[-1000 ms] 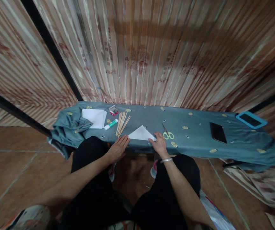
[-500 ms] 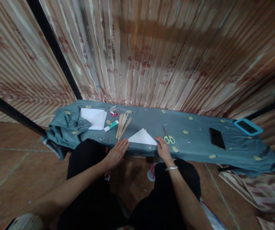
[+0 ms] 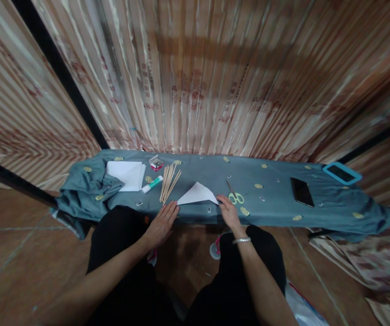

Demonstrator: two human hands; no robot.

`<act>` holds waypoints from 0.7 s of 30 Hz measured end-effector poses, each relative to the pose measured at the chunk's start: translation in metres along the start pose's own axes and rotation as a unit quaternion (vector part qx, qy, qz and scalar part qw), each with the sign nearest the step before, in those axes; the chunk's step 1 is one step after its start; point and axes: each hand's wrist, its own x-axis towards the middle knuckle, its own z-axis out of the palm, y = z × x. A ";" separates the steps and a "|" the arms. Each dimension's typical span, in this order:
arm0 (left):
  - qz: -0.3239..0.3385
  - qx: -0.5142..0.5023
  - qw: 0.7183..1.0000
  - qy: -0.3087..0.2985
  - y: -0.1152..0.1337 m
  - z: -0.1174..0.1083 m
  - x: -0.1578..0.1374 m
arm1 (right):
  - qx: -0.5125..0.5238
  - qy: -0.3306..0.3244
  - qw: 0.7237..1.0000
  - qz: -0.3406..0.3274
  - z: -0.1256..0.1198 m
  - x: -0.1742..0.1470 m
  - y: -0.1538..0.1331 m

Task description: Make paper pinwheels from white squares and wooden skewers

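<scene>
A white sheet of paper folded into a triangle lies in front of me on the cloth, its lower edge bowed up towards the right. My left hand rests flat at the left corner, fingers stretched out and touching the tip. At the right corner, my right hand pinches the paper between thumb and fingers. Green-handled scissors lie just beyond my right hand. Several thin wooden sticks lie beyond my left fingers, with a glue stick to their left.
A grey-blue patterned cloth covers the narrow bench. White paper sheets lie at the left, near a small red-and-white box. A black phone and a blue-framed tablet are at the right. Curtains hang behind.
The paper's lower edge has lifted into a curve near my right hand; it lay flatter before. My hands stay at its corners. The whole view has shifted slightly.
</scene>
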 end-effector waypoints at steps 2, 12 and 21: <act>-0.006 0.003 1.000 0.010 0.001 0.002 0.000 | 0.022 0.003 1.000 0.020 0.000 0.004 -0.002; -0.011 0.013 0.999 0.039 0.000 0.008 0.001 | 0.093 0.011 0.992 0.085 -0.014 0.019 -0.006; -0.013 0.001 0.999 0.051 0.002 0.006 0.001 | -0.101 -0.047 0.994 -0.006 0.007 0.010 -0.027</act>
